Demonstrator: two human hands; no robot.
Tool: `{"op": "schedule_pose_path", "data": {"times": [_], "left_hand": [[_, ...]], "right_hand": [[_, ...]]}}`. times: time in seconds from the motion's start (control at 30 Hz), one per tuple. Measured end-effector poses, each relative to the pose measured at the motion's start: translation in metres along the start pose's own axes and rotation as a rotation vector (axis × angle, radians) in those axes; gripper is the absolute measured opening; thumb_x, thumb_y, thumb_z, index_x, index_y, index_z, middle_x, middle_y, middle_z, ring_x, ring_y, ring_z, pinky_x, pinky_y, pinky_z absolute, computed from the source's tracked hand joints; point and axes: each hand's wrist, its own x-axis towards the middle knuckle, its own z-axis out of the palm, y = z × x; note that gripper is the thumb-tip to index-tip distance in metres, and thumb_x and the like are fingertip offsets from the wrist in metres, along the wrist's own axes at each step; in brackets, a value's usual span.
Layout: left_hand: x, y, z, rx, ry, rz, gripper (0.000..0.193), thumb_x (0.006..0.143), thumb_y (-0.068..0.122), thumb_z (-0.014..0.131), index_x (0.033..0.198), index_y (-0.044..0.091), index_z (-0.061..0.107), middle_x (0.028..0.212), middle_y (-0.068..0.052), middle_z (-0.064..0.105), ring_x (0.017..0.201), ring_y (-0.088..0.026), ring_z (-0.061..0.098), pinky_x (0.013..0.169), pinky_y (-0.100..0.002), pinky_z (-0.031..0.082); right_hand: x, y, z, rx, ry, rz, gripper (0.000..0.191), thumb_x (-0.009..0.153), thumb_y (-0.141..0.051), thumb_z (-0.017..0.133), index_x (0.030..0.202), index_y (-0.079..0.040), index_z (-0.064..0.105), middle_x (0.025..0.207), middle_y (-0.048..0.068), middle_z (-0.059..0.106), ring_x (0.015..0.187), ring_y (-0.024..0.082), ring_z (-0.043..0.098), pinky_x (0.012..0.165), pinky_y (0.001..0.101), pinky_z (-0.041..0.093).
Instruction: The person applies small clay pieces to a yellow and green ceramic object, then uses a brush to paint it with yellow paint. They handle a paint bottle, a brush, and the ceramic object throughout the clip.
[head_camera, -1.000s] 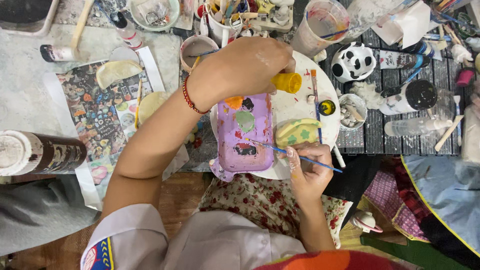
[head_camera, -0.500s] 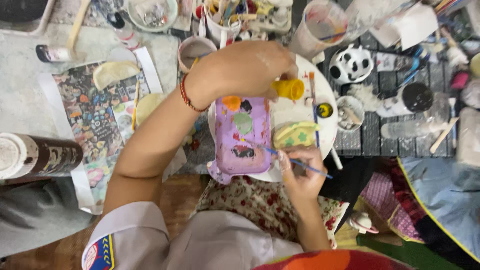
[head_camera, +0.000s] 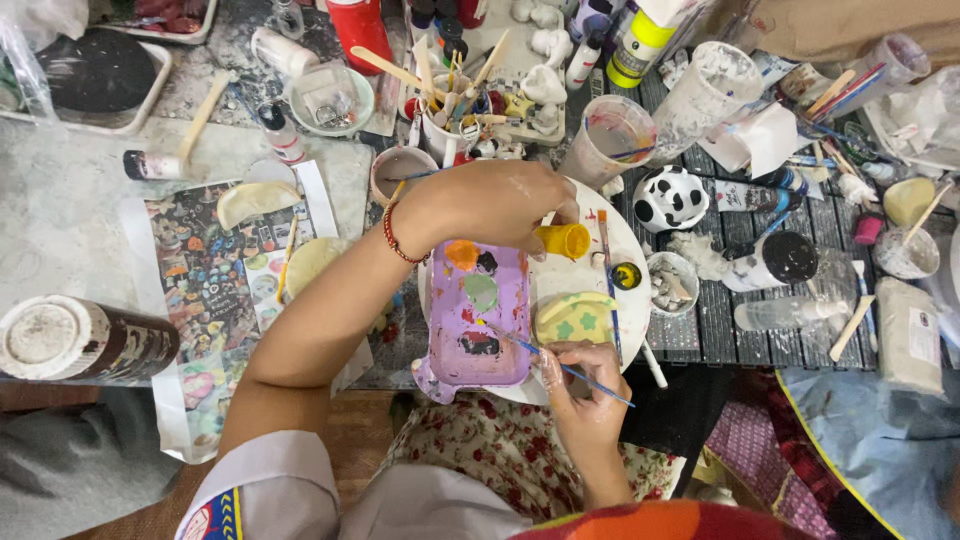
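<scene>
Left grip (head_camera: 500, 205) pinches yellow bottle (head_camera: 563, 240) above purple palette (head_camera: 480, 320).

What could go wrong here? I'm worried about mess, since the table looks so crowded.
The left hand tips a yellow paint bottle over the purple tray; too much could pour out and run into the orange and green blobs. The right hand holds a thin brush near the tray's edge, so an elbow nudge might smear the yellow piece on the white plate. The tray overhangs the lap and could tip.
</scene>
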Motion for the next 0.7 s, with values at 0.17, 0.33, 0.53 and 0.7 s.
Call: {"op": "schedule_pose_path", "data": {"times": [0.17, 0.33, 0.53, 0.7], "left_hand": [[0.001, -0.006, 0.006, 0.027, 0.040, 0.003, 0.044, 0.070, 0.017, 0.084, 0.112, 0.006, 0.073, 0.105, -0.012, 0.070, 0.106, -0.034, 0.064, 0.090, -0.045, 0.052], [0.002, -0.011, 0.008, 0.032, 0.057, 0.054, 0.044, 0.070, 0.017, 0.085, 0.110, 0.006, 0.074, 0.103, -0.012, 0.071, 0.107, -0.035, 0.063, 0.089, -0.046, 0.051], [0.002, -0.016, 0.010, 0.016, 0.076, 0.018, 0.047, 0.069, 0.020, 0.087, 0.111, 0.006, 0.073, 0.103, -0.013, 0.070, 0.104, -0.035, 0.063, 0.088, -0.046, 0.051], [-0.005, -0.020, 0.011, 0.048, 0.124, 0.009, 0.045, 0.069, 0.020, 0.088, 0.109, 0.006, 0.075, 0.104, -0.016, 0.070, 0.103, -0.037, 0.064, 0.085, -0.047, 0.052]], "right_hand": [[-0.001, 0.001, 0.001, -0.028, -0.019, -0.032, 0.023, 0.090, 0.005, 0.073, 0.102, -0.001, 0.054, 0.103, 0.015, 0.071, 0.095, 0.017, 0.071, 0.081, 0.0273, 0.057], [-0.001, -0.003, 0.004, -0.078, -0.019, -0.036, 0.024, 0.089, 0.004, 0.076, 0.100, -0.002, 0.056, 0.102, 0.014, 0.069, 0.093, 0.020, 0.072, 0.082, 0.0307, 0.058], [0.003, -0.007, 0.004, -0.222, -0.045, -0.217, 0.029, 0.085, 0.003, 0.080, 0.098, -0.007, 0.057, 0.095, 0.012, 0.074, 0.092, 0.026, 0.069, 0.088, 0.0370, 0.053], [0.000, 0.001, 0.002, -0.227, -0.087, -0.263, 0.031, 0.087, 0.004, 0.079, 0.101, -0.007, 0.054, 0.098, 0.013, 0.075, 0.094, 0.025, 0.073, 0.092, 0.0385, 0.050]]}}
